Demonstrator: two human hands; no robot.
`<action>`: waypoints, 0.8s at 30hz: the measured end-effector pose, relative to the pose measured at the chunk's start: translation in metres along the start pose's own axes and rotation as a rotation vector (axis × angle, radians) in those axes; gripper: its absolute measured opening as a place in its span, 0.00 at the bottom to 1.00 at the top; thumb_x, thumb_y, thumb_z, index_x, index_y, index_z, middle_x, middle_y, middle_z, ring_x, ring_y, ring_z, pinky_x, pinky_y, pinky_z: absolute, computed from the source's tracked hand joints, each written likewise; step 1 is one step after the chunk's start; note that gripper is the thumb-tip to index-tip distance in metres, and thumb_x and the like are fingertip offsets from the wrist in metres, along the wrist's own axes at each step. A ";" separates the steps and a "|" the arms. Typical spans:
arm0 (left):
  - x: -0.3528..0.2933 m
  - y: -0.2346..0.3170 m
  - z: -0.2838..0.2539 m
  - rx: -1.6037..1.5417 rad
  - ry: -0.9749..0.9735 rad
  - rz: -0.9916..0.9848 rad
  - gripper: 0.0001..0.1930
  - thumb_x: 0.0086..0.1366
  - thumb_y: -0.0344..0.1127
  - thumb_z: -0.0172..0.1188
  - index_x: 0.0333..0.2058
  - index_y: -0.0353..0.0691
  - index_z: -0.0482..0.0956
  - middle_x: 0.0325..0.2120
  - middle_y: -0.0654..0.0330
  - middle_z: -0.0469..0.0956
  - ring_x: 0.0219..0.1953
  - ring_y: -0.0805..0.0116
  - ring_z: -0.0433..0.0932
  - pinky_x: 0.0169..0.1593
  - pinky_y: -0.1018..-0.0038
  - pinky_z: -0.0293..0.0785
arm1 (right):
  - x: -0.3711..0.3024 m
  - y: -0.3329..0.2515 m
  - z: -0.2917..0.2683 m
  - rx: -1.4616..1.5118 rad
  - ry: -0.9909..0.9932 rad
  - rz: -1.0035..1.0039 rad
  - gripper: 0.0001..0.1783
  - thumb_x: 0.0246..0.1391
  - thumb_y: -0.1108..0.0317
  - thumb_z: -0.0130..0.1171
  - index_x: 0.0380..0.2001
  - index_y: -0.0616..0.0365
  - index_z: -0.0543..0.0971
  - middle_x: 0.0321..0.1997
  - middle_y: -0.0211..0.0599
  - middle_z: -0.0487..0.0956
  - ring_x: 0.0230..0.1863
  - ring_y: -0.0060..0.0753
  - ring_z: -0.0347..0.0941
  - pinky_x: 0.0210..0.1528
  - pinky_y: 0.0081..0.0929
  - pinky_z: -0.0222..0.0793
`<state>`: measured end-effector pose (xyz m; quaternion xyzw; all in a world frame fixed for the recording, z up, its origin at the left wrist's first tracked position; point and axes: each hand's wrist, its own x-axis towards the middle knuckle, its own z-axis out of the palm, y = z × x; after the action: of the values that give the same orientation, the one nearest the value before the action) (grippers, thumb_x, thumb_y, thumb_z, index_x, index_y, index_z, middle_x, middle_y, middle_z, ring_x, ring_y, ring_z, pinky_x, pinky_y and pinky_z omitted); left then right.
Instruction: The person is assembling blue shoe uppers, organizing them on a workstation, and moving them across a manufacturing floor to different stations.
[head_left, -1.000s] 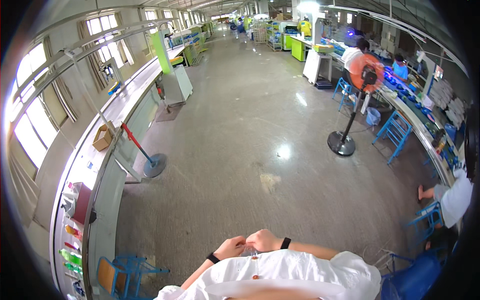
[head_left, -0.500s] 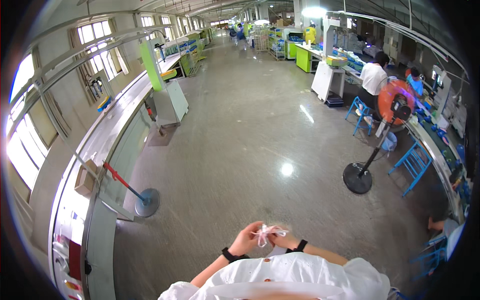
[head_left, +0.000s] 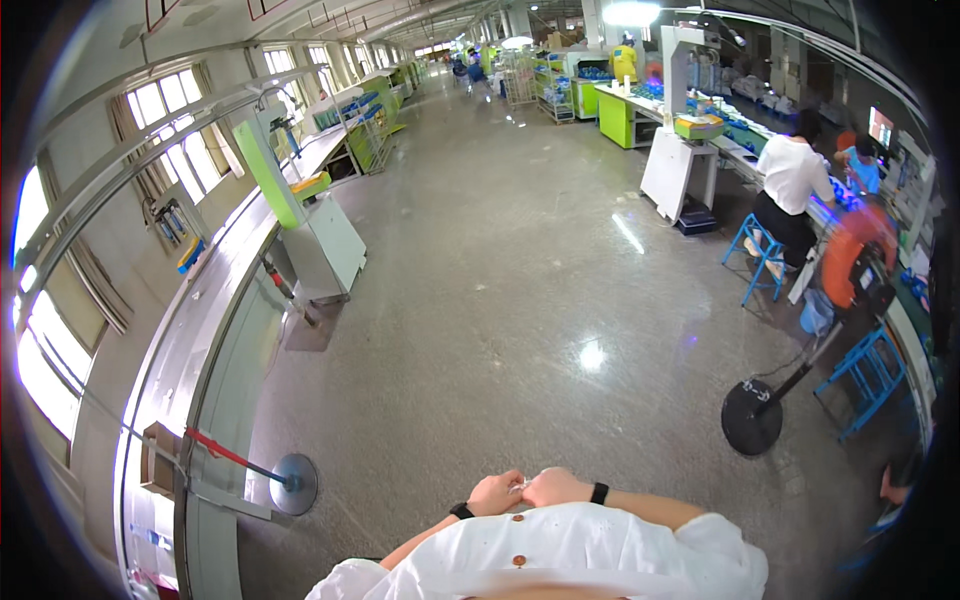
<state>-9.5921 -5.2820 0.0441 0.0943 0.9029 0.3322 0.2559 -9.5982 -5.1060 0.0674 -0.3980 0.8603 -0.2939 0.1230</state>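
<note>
Low in the view, my two hands meet close in front of my white shirt. My left hand (head_left: 494, 492) has its fingers closed on a small bundle of thin white strips (head_left: 521, 485). From the other side, my right hand (head_left: 558, 487) grips the same bundle, knuckles up. Only a sliver of it shows between the fingertips; the rest is hidden by the hands, and its exact kind cannot be made out. Each wrist wears a black band.
A long workbench (head_left: 190, 370) runs along the left, with a red-handled stand on a round base (head_left: 293, 484) beside it. To the right are a floor fan (head_left: 752, 416), blue stools (head_left: 866, 375) and a seated person in white (head_left: 790, 175). Grey floor (head_left: 470, 300) stretches ahead.
My hands have drawn together and lower in view, covering most of the strips that hung loose before. The fan and benches have shifted outward and downward in view.
</note>
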 end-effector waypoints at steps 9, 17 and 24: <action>0.162 -0.029 -0.108 -0.371 0.001 -0.186 0.17 0.56 0.43 0.54 0.41 0.38 0.74 0.37 0.50 0.76 0.44 0.56 0.73 0.44 0.66 0.68 | 0.203 0.128 -0.085 -0.304 -0.464 -0.494 0.11 0.43 0.62 0.48 0.20 0.57 0.74 0.21 0.45 0.76 0.24 0.47 0.74 0.25 0.38 0.70; 0.363 -0.036 -0.288 -0.248 -0.315 0.329 0.13 0.53 0.41 0.57 0.31 0.36 0.77 0.31 0.48 0.77 0.35 0.57 0.76 0.37 0.68 0.69 | 0.369 0.238 -0.178 -0.178 -0.417 -0.521 0.10 0.42 0.62 0.49 0.18 0.55 0.74 0.20 0.42 0.76 0.25 0.46 0.74 0.25 0.37 0.68; 0.501 -0.053 -0.408 -0.336 -0.567 0.221 0.10 0.58 0.34 0.53 0.35 0.33 0.75 0.30 0.58 0.78 0.32 0.71 0.73 0.37 0.73 0.68 | 0.481 0.328 -0.254 0.300 -0.174 0.054 0.14 0.52 0.59 0.46 0.19 0.53 0.74 0.20 0.39 0.75 0.25 0.43 0.72 0.26 0.31 0.64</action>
<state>-10.2327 -5.3767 0.0742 0.2368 0.7128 0.4625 0.4711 -10.2263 -5.1989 0.0829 -0.3759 0.8033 -0.3798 0.2628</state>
